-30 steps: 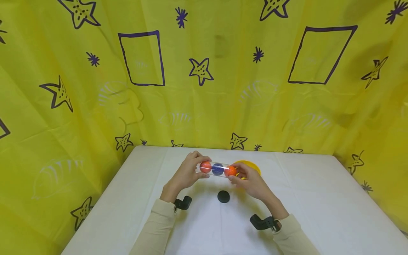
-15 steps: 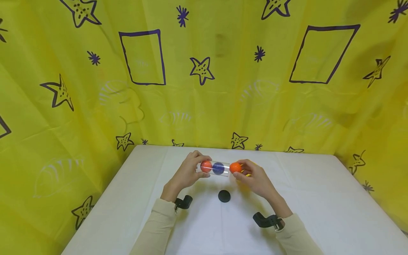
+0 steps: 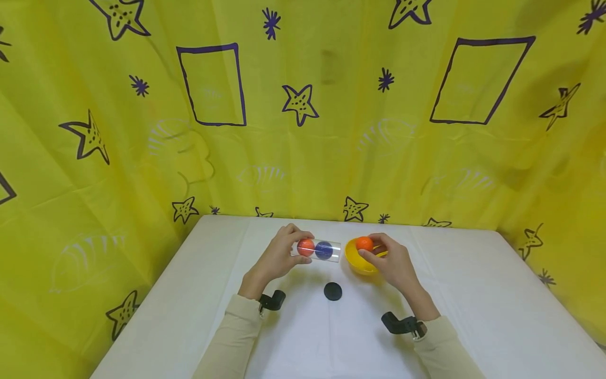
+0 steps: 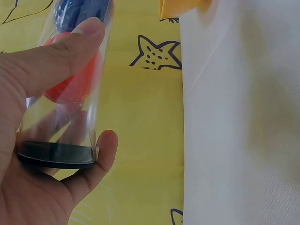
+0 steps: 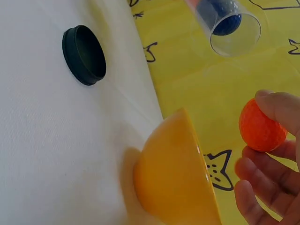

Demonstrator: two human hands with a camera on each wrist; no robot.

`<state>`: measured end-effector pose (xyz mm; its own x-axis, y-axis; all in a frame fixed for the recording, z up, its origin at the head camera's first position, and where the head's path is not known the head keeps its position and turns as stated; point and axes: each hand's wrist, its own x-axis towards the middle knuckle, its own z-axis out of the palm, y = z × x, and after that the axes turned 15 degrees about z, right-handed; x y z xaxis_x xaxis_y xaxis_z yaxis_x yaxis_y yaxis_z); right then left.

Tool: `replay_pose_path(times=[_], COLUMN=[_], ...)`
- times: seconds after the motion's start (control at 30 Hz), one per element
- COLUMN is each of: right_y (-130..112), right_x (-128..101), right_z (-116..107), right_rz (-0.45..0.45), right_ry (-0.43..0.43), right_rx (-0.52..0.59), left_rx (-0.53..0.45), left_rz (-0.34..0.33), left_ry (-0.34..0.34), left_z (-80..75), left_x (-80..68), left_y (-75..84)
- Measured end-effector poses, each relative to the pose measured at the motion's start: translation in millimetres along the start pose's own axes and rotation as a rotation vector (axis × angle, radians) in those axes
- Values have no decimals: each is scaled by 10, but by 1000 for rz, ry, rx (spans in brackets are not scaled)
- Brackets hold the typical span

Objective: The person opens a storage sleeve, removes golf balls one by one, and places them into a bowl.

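My left hand (image 3: 279, 258) grips a clear plastic tube (image 3: 322, 250) lying level above the white table (image 3: 473, 305). Inside it sit an orange ball (image 3: 305, 247) and a blue ball (image 3: 324, 249). In the left wrist view the tube (image 4: 65, 89) has a black cap (image 4: 55, 154) on the end in my palm (image 4: 33, 140). My right hand (image 3: 393, 260) pinches a second orange ball (image 3: 364, 243) just over a yellow bowl (image 3: 359, 261). The right wrist view shows that ball (image 5: 260, 125) above the bowl (image 5: 176, 183) and the tube's open mouth (image 5: 234, 32).
A loose black cap (image 3: 333, 291) lies on the table between my forearms, also seen as a hollow black cap (image 5: 84, 55) in the right wrist view. Yellow patterned cloth (image 3: 303, 105) hangs behind and at both sides of the table.
My right hand drew the orange ball out of the tube's open end and carried it right, over the yellow bowl. The left hand and tube stayed put.
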<state>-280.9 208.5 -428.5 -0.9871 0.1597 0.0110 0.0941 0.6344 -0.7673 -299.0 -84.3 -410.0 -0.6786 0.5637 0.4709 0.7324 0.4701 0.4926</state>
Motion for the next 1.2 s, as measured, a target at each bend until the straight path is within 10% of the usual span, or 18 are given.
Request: replay_pose_path(times=[1.2], right_y=[288], right_x=[152], right_z=[88], right_rz=[91], right_ry=[74], right_rx=[-71], left_rx=[-12], left_rz=[-38], left_ry=[-12], left_z=[25], left_x=[-1], left_y=[-20])
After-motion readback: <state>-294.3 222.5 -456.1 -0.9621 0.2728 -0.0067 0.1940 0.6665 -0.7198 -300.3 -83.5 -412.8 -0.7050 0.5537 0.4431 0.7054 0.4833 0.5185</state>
